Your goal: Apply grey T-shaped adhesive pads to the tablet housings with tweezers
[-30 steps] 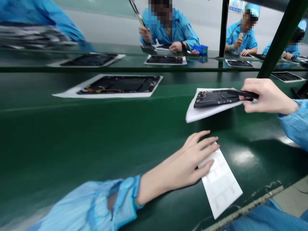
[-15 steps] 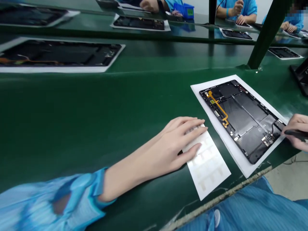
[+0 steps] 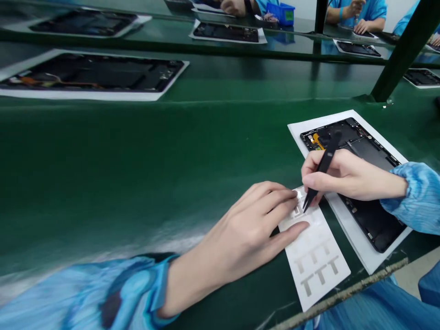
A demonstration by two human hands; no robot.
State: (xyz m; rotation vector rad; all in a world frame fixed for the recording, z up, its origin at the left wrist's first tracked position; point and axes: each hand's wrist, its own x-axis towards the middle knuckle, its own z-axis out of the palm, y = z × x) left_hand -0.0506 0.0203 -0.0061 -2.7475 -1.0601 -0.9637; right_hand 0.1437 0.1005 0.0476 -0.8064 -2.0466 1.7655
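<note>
A white sheet [image 3: 325, 256] with rows of grey T-shaped pieces lies near the table's front edge. My left hand [image 3: 266, 220] rests on its upper left part, fingers extended and apart. In my right hand [image 3: 338, 176] is a pair of black tweezers [image 3: 325, 165], pinched between thumb and fingers, points down at the sheet's upper part beside my left fingertips. I cannot make out whether the tips hold a piece. Under my right hand and forearm, partly hidden, lies an opened black tablet housing [image 3: 371, 142] with an orange flex cable [image 3: 316, 140], on white paper [image 3: 297, 127].
Another tablet housing [image 3: 113, 73] sits on paper at the back left, with more on the raised shelf [image 3: 227, 32] behind. A slanted green post [image 3: 395, 59] rises at the right. Across the bench, co-workers' hands [image 3: 366, 25] and a blue bin [image 3: 280, 13] show.
My right hand has come in from the right edge, over the tablet housing, bringing the tweezers to the sheet. My left hand still lies on the sheet. The view has shifted slightly.
</note>
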